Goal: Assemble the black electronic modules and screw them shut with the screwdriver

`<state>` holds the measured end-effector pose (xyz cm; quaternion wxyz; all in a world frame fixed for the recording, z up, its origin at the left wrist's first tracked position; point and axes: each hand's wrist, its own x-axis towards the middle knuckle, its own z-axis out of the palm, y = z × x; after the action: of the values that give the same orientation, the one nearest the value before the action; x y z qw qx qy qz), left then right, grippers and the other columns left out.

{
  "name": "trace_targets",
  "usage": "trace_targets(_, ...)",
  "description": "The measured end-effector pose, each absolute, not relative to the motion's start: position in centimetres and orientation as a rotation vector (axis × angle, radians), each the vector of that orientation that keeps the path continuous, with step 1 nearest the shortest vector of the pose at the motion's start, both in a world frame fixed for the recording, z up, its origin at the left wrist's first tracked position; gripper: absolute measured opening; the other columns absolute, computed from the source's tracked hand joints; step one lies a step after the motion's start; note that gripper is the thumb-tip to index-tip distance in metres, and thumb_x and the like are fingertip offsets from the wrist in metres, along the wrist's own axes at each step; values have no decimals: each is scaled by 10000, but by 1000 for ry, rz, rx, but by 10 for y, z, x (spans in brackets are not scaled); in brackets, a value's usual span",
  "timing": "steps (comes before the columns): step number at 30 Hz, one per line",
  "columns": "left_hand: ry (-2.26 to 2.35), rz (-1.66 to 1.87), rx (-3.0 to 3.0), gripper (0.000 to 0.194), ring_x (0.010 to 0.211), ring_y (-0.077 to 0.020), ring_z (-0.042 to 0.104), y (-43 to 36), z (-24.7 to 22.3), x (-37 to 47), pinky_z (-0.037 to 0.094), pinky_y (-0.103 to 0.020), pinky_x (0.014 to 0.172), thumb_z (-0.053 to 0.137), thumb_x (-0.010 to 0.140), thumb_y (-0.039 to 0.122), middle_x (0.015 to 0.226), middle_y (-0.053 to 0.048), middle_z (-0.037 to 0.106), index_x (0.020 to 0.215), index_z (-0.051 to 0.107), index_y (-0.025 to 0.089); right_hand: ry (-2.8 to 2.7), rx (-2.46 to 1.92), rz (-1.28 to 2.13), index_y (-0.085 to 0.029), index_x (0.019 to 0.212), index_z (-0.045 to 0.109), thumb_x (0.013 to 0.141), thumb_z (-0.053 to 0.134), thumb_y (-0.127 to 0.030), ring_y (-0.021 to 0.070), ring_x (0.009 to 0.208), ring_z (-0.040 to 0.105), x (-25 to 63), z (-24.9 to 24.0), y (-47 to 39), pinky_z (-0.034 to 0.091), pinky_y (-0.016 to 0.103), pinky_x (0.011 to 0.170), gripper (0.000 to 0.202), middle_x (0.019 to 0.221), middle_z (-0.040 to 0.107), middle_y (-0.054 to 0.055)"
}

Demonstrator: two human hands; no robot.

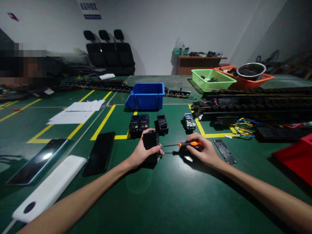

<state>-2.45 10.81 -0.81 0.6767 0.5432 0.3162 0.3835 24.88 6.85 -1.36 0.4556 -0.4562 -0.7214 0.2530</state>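
My left hand (143,152) is closed around a black box-shaped device (150,146), held on its side just above the green table. In my right hand (203,152) is an orange and black screwdriver (191,144), its thin shaft pointing left with the tip close to the device's right side. Whether the tip touches is too small to tell. Behind my hands stand two black modules side by side (139,125) and another black module (162,124). A bare circuit assembly (189,122) sits behind my right hand, and a flat black cover (225,151) lies to its right.
A blue bin (147,96) stands behind the modules. Two phones (99,152) and a white power strip (48,188) lie at left, papers (76,111) beyond. Long black housings with wires (243,112) and a red bin (296,156) are at right. A person is at far left.
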Motion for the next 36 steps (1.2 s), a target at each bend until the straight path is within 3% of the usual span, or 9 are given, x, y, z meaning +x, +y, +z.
trace_targets(6, 709, 879, 1187, 773, 741, -240, 706, 107, -8, -24, 577, -387, 675, 748, 779, 304, 926, -52, 624, 1361, 240, 282, -1748, -1246, 738, -200, 1036, 609, 907, 573, -359, 192, 864, 655, 249, -16, 69, 538, 329, 757, 208, 962, 661, 56)
trace_targets(14, 723, 862, 1193, 747, 751, -246, 704, 108, -5, -24, 579, -397, 681, 742, 786, 298, 928, -53, 617, 1334, 236, 279, -1742, -1202, 651, -202, 971, 613, 864, 636, -326, 187, 827, 648, 247, -15, 66, 540, 318, 729, 165, 906, 661, 48)
trace_targets(23, 716, 849, 1209, 707, 768, -252, 702, 108, -6, -25, 576, -404, 692, 730, 803, 290, 928, -48, 608, 1317, 245, 293, -1802, -1113, 647, -207, 985, 606, 852, 653, -293, 193, 896, 621, 248, -15, 69, 511, 345, 803, 165, 958, 625, 53)
trace_targets(29, 705, 855, 1205, 719, 769, -243, 700, 109, -8, -25, 573, -404, 707, 731, 801, 285, 934, -49, 610, 1318, 232, 289, -1689, -1269, 847, -191, 1017, 611, 891, 598, -356, 178, 827, 653, 247, -15, 69, 539, 312, 719, 208, 954, 650, 56)
trace_targets(36, 702, 863, 1180, 725, 769, -244, 699, 110, -10, -24, 573, -431, 722, 740, 793, 274, 943, -51, 606, 1313, 235, 286, -1686, -1272, 708, -192, 934, 633, 856, 651, -340, 167, 798, 636, 246, -12, 68, 521, 285, 709, 168, 884, 658, 36)
